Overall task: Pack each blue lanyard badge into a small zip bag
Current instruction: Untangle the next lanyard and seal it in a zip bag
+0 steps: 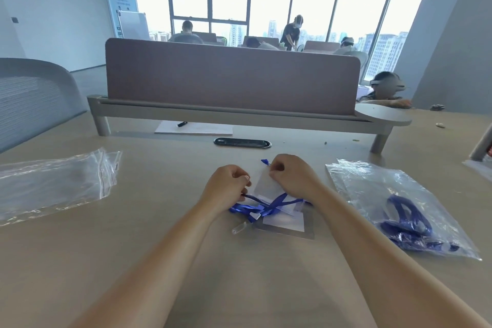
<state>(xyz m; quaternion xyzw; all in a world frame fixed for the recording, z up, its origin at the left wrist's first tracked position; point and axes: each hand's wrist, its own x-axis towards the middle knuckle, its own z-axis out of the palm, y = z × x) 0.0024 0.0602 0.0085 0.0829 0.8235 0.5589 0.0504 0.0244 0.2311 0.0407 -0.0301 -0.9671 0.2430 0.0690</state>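
My right hand pinches the top of a clear badge holder where a blue strap end sticks out. My left hand has curled fingers that grip the blue lanyard, which runs down in a tangle over a second badge holder with a white card lying flat on the table. A small clear clip lies just left of that card. On the right a zip bag holds blue lanyards. On the left lies a pile of clear zip bags.
A wooden table carries everything. A desk divider stands at the back, with a white paper and a pen and a black cable port below it. A grey chair is at far left. Several people sit beyond.
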